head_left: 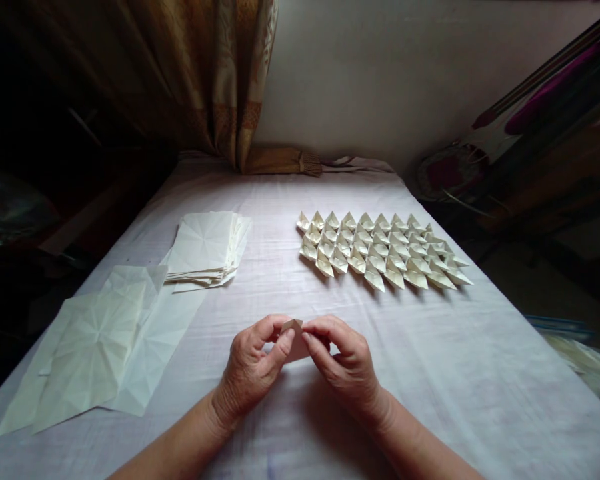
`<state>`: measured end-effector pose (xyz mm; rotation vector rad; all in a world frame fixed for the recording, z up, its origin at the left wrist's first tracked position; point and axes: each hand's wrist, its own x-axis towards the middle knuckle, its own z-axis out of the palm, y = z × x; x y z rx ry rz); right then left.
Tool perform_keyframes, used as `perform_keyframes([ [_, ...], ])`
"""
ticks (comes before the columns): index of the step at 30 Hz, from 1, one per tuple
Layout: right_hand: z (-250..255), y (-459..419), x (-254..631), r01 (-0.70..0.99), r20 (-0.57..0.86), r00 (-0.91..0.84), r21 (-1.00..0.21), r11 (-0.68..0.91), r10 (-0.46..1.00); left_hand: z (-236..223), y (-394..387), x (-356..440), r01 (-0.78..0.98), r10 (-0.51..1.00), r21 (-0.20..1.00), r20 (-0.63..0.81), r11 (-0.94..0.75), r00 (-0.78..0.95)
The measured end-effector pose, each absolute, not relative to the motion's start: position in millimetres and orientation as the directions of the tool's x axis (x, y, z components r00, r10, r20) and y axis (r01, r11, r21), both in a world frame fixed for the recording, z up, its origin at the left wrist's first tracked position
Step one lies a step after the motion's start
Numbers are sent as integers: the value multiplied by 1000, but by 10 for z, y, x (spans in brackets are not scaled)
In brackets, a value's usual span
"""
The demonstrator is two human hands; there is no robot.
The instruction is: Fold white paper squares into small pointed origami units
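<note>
A small piece of folded paper point(297, 348) with a pointed top is held above the cloth, between both hands. My left hand point(260, 353) pinches its left edge between thumb and fingers. On the opposite side, my right hand point(343, 357) grips the upper right edge with thumb and forefinger. Beyond the right hand, several folded paper boats point(375, 250) stand in close rows. To the left lies a stack of creased paper sheets point(205, 240), and nearer to me several loose creased sheets point(97, 340) overlap one another.
A pale cloth point(275, 267) covers the table. At its far edge a gold-brown curtain point(230, 87) hangs down, its tasselled end point(307, 163) resting on the cloth. Behind is a plain wall point(380, 73). Dark clutter flanks both sides, with plastic-wrapped items point(585, 363) low at the right.
</note>
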<state>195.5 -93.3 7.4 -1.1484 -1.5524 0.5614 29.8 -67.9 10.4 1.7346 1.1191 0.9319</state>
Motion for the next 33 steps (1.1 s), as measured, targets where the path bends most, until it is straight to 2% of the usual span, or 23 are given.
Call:
perform_keyframes([
  [3,63,-931,1962,300,402,29,-877,376,915,108,-662,318,158,940,987,-19,-37,341],
  [6,57,-918,1981,161,220,58,-965,208,974,134,-655,331,54,918,994,-108,95,381],
  [9,53,-899,1999,-1,5,57,-1000,5,998,158,-660,334,18,882,988,-145,153,448],
  [13,54,-891,2002,-136,-136,-53,-980,-142,989,164,-672,329,64,844,986,-166,155,510],
  [17,73,-896,1998,-164,-154,-72,-973,-164,985,166,-665,326,124,854,984,-171,126,491],
  [24,106,-886,2013,-107,-134,-86,-984,-143,987,177,-652,322,205,871,978,-141,47,471],
  [33,48,-896,2056,157,-42,-109,-987,-24,993,153,-654,296,431,859,847,56,-311,509],
])
